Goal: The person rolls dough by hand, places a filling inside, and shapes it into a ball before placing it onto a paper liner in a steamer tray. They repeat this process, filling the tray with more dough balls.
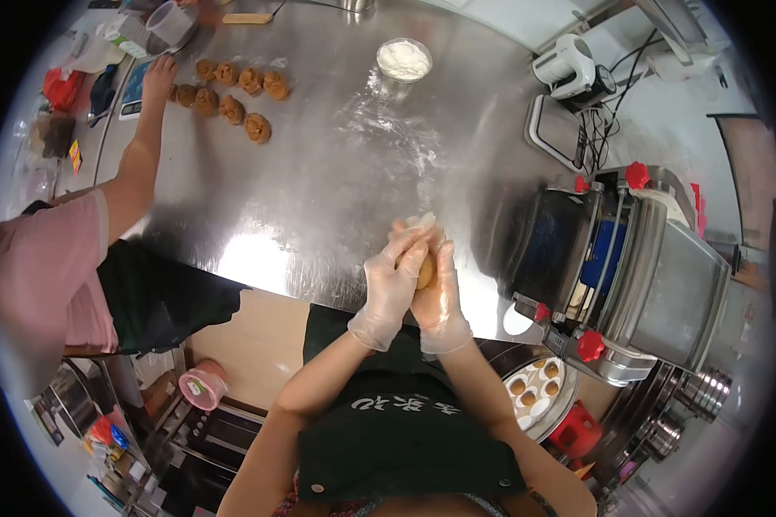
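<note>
- My left hand (390,289) and right hand (440,293), both in clear gloves, are pressed together over the near edge of the steel table (319,189).
- Between the palms sits a dough ball (425,271), brown, only a sliver showing; both hands are closed round it, neither nearer.
- Its long axis I cannot tell; it's mostly hidden.
- Far left, a co-worker's hand (159,79) rests by a cluster of brown dough pieces (233,95).
- Flour bowl (403,60) straight ahead, well apart.

A golden-brown dough ball (425,271) sits cupped between both gloved palms, mostly hidden.
</note>
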The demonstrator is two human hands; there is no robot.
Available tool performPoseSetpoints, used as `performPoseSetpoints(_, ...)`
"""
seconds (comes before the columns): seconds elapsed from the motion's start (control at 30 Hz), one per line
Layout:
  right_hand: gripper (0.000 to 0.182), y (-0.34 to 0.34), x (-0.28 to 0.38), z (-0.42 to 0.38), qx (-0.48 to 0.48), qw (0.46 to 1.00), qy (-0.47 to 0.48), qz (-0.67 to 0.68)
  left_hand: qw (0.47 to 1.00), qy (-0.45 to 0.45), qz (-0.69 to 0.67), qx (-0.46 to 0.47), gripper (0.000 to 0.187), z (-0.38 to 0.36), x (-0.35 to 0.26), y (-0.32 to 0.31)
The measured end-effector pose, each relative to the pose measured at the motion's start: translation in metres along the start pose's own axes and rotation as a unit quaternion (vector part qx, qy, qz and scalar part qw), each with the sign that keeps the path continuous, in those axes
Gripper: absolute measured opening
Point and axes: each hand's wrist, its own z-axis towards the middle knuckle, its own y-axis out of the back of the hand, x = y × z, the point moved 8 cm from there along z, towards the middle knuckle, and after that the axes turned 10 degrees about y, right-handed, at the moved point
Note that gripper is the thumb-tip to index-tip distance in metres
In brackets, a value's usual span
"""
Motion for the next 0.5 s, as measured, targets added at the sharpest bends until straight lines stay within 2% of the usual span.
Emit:
performPoseSetpoints(0.03, 0.066, 0.002, -0.003, 0.001, -0.022, 1.0, 0.001, -0.001, 0.997, 0.039, -0.062, 0.007, 0.048, 0.003, 0.007, -0.004)
performPoseSetpoints(0.07, 0.061, 0.005, -0.007, 0.001, -0.045, 0.999, 0.003, -0.001, 0.994, -0.062, 0.087, 0.015, 0.056, 0.003, -0.008, -0.004)
performPoseSetpoints(0.1, 0.06, 0.002, -0.015, 0.002, -0.03, 0.998, -0.048, 0.007, 0.959, -0.157, 0.236, 0.025, 0.066, 0.001, -0.019, -0.005)
performPoseSetpoints(0.13, 0.06, 0.002, -0.017, 0.003, -0.018, 0.995, -0.096, 0.016, 0.892, -0.247, 0.377, 0.04, 0.076, -0.006, -0.042, -0.014)
performPoseSetpoints(0.17, 0.059, 0.003, -0.016, 0.003, -0.007, 0.989, -0.143, 0.026, 0.855, -0.267, 0.444, 0.027, 0.066, -0.016, -0.061, -0.013)
performPoseSetpoints(0.2, 0.058, 0.004, -0.016, 0.003, 0.004, 0.982, -0.187, 0.036, 0.89, -0.24, 0.38, 0.079, 0.067, -0.013, -0.058, -0.011)
performPoseSetpoints(0.23, 0.058, 0.011, -0.022, 0.001, 0.023, 0.975, -0.222, -0.016, 0.916, -0.211, 0.314, 0.131, 0.068, -0.011, -0.054, -0.01)
performPoseSetpoints(0.27, 0.058, 0.01, -0.024, 0.004, 0.04, 0.981, -0.189, 0.021, 0.935, -0.18, 0.244, 0.182, 0.069, -0.008, -0.051, -0.009)
performPoseSetpoints(0.3, 0.057, 0.006, -0.028, 0.006, 0.057, 0.984, -0.157, 0.055, 0.948, -0.099, 0.239, 0.188, 0.072, 0.0, -0.028, 0.0)
performPoseSetpoints(0.33, 0.056, -0.002, -0.033, 0.004, 0.074, 0.985, -0.127, 0.089, 0.951, -0.087, 0.235, 0.181, 0.071, 0.002, -0.023, 0.005)
performPoseSetpoints(0.37, 0.057, -0.006, -0.036, -0.001, 0.052, 0.996, -0.031, 0.07, 0.955, -0.074, 0.23, 0.17, 0.07, 0.003, -0.019, 0.011)
performPoseSetpoints(0.47, 0.058, -0.013, -0.051, -0.009, -0.086, 0.993, 0.076, 0.03, 0.965, -0.03, 0.224, 0.137, 0.07, 0.005, -0.005, 0.034)
performPoseSetpoints(0.5, 0.06, -0.012, -0.064, -0.004, -0.074, 0.992, 0.037, 0.09, 0.966, -0.017, 0.224, 0.128, 0.07, 0.006, -0.005, 0.041)
